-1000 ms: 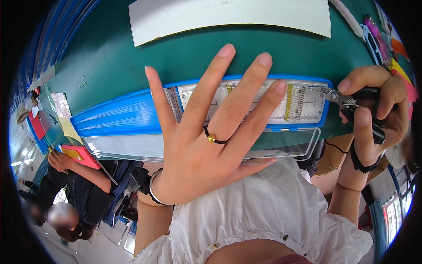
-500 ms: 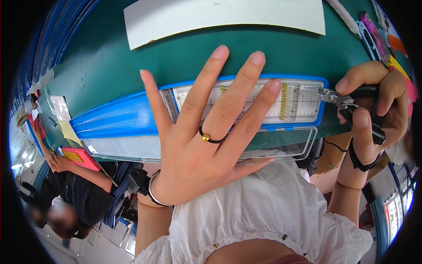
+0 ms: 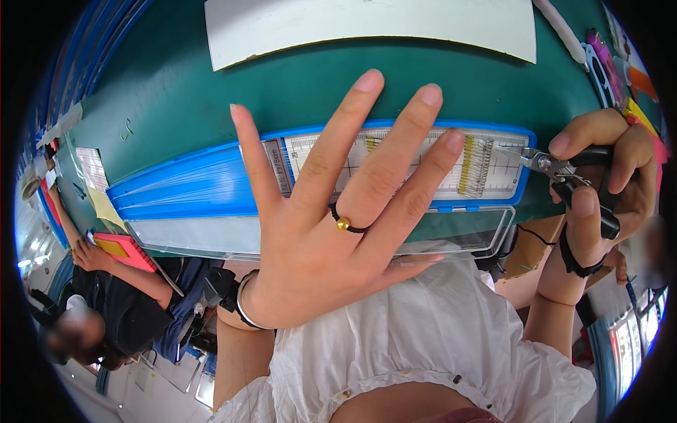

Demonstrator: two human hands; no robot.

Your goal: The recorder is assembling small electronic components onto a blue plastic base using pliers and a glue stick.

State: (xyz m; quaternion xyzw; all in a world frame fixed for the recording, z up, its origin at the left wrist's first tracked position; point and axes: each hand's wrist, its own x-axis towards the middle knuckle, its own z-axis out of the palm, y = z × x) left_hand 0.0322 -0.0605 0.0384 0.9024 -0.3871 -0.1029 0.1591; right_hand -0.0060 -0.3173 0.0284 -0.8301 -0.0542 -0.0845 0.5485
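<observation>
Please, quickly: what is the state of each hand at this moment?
Left hand: open, spread over the blue case, no held object visible.
Right hand: closed, its grip holding black-handled needle-nose pliers.

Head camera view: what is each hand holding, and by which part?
The right hand grips the pliers by their black handles. The left hand is spread over the blue case, holding nothing.

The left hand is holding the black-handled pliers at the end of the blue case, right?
Not quite: the head view shows the right hand holding the black-handled pliers at the end of the blue case.
</observation>
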